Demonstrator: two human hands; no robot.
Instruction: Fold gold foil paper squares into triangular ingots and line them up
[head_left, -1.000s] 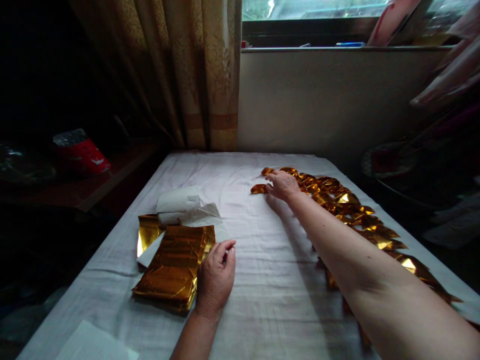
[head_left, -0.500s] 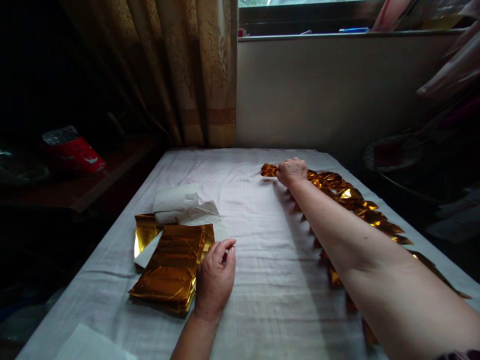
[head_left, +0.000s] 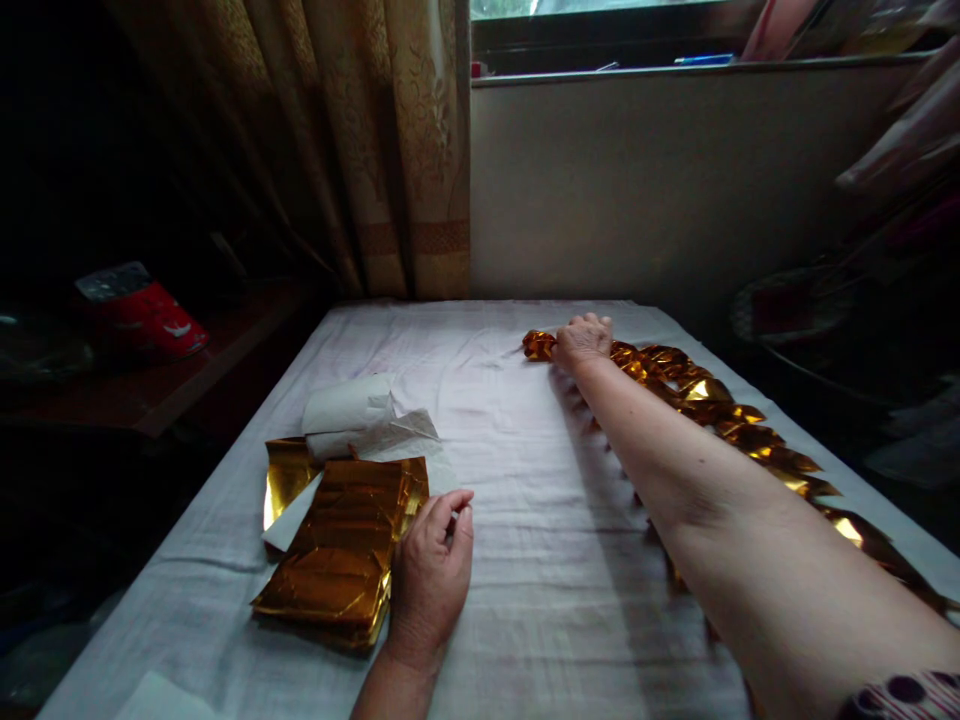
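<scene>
Foil stack [head_left: 341, 550] lies left on cloth [head_left: 525, 560], many sheets unfolded; my left hand [head_left: 431, 580] rests curled beside it, pinching nothing I can see. Right hand [head_left: 583, 340] presses folded piece [head_left: 538, 345] onto the long row [head_left: 720, 410].

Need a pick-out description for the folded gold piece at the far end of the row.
On the white-clothed table, a row of folded gold pieces runs along its right side. The target is farthest, touching the right hand: the only one poking out left of it.
</scene>
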